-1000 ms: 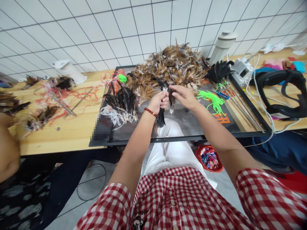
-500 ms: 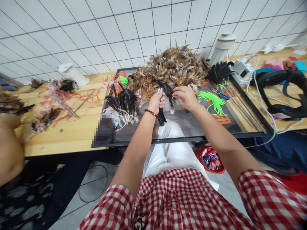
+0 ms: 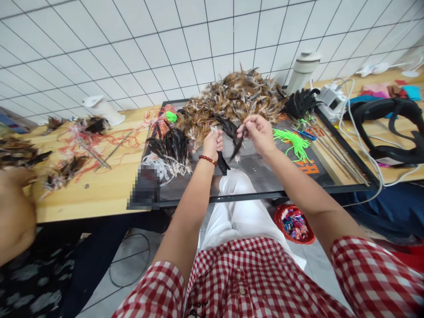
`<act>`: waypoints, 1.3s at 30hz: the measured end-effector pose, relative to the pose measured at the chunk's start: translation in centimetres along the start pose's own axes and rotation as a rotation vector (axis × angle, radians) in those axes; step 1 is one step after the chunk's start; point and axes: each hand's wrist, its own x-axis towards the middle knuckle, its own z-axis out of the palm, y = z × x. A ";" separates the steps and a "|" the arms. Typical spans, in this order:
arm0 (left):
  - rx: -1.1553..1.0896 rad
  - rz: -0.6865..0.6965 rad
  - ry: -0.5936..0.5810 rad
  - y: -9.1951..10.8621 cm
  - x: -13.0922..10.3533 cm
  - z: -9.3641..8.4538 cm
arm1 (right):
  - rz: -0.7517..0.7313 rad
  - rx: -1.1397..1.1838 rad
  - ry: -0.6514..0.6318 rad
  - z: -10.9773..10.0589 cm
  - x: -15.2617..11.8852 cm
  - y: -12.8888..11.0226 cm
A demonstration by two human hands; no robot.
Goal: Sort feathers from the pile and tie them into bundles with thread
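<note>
My left hand [image 3: 213, 145] is closed around a bunch of black feathers [image 3: 223, 164]; their pale quill ends stick out above the fist and the dark tips hang below. Between thumb and fingers, my right hand [image 3: 260, 132] pinches a dark feather [image 3: 237, 148] that slants down to the left. Loose black feathers [image 3: 228, 126] lie between the two hands, in front of a large heap of brown feathers [image 3: 232, 97]. More black feathers [image 3: 175, 143] with white ends rest left of my left hand. Bright green cords [image 3: 294, 142] lie right of my right hand.
The feathers lie on a dark framed board [image 3: 212, 185] on a wooden table [image 3: 66, 207]. A white bottle [image 3: 302, 73], a power adapter [image 3: 331, 99] with cables and a black headset frame [image 3: 391, 132] stand to the right. Below is a red basket [image 3: 294, 224]. A co-worker's arm [image 3: 15, 216] is at left.
My right hand has lifted slightly and now shows a dark feather in its pinch. My left hand keeps its hold on the black bunch. The camera view has shifted a little.
</note>
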 end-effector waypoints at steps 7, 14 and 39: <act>0.070 0.015 -0.191 -0.8 -0.6 0.7 | 0.307 0.242 -0.087 2.5 -0.9 1.9; 0.105 0.004 -0.227 -1.8 -0.7 1.2 | 0.293 0.125 0.069 2.9 -1.0 3.7; -0.046 0.019 -0.076 -0.6 -0.1 0.5 | -0.353 -0.783 -0.412 -2.2 0.4 3.5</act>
